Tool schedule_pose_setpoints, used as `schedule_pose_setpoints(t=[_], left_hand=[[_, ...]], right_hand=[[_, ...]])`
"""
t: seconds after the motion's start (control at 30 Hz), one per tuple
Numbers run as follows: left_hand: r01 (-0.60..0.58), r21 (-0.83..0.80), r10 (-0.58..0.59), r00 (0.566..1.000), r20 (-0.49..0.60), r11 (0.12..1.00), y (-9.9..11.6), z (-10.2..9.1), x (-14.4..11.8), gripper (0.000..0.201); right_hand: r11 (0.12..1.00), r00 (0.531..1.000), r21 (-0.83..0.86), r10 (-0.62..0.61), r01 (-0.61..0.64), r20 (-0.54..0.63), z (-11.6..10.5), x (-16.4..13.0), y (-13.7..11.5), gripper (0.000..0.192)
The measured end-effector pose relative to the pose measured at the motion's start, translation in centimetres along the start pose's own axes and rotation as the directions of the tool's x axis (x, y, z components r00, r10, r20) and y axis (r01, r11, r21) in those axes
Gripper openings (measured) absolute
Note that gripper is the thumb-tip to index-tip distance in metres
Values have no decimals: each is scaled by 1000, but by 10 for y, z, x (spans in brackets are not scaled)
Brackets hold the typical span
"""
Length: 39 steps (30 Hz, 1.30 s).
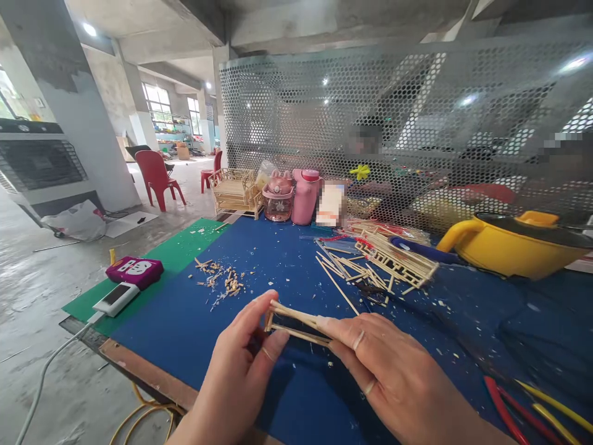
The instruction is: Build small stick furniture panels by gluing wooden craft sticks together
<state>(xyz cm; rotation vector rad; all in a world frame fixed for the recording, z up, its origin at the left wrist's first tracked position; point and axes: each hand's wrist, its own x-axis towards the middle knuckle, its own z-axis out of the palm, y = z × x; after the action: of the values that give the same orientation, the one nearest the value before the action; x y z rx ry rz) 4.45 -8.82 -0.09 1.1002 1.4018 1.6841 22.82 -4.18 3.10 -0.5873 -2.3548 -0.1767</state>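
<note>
Both my hands hold a small frame of thin bamboo sticks (296, 324) above the blue mat (185, 321). My left hand (243, 364) pinches its left end between thumb and fingers. My right hand (393, 377) grips its right end with the fingertips. A ladder-like stick assembly (398, 259) and several loose sticks (343, 269) lie on the mat beyond my hands. Stick offcuts (222, 278) are scattered to the left.
A yellow pot (514, 244) stands at the right, with red and yellow cables (532, 402) near the front right. A purple power strip (134, 270) and white device (115, 298) sit on the green mat. Pink bottles (291, 196) and a stick-built model (234, 191) stand before a perforated metal screen (370, 123), behind which people sit.
</note>
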Motion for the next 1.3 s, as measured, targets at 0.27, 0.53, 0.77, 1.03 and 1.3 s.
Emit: schedule_pose_setpoints(t=[0.27,0.53,0.77,1.03,1.3], left_hand=[[57,43,-60,996,73,997,-8,-2,11,38],[-6,73,0,996,85,997,-7,-5,14,31],[36,-27,-34,998,43,999,-4,-2,14,23],[-149,149,134,985,106,977,-6,-7,15,18],[-328,233,272,932,241,916,-11,-16,18,40]], right_hand=[[984,996,-154,-83,84,13,-15,-4,5,27],[982,993,-152,-117,114,-10,-5,-14,8,29],[965,987,-213,-158,155,4,-8,-4,4,27],[970,991,-210,-130,122,-26,-5,-4,0,23],[988,990,-130,66,-82,-125,6,-4,2,24]])
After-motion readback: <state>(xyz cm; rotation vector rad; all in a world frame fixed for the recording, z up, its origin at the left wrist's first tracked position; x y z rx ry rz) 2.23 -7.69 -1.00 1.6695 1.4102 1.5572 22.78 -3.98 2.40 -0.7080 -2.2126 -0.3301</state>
